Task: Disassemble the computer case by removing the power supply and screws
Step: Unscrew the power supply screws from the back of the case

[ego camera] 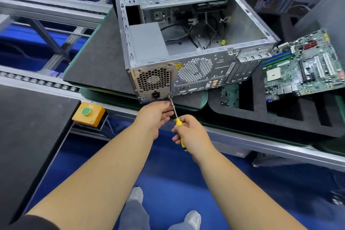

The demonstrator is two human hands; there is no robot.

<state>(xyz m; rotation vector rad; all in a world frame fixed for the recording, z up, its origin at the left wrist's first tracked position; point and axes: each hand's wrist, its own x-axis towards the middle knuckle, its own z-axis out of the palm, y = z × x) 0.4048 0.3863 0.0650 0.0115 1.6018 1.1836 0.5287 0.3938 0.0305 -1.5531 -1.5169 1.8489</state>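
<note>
Computer case (186, 46) | yellow warning-triangle sticker (178, 65) | writing unreadable

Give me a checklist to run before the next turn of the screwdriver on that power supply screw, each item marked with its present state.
1. Screwdriver tip at the screw by the lower right corner of the power supply rear plate: ok, tip sits there; whether it is seated in the head, cannot tell.
2. Right hand grips the yellow handle: ok.
3. Left hand steadies the shaft near the tip: ok.
4. Computer case resting flat on the dark mat: ok, though its rear corner overhangs the mat edge.
5. Other power supply screws out: cannot tell.
6. Cables inside clear of the power supply: cannot tell.
</note>
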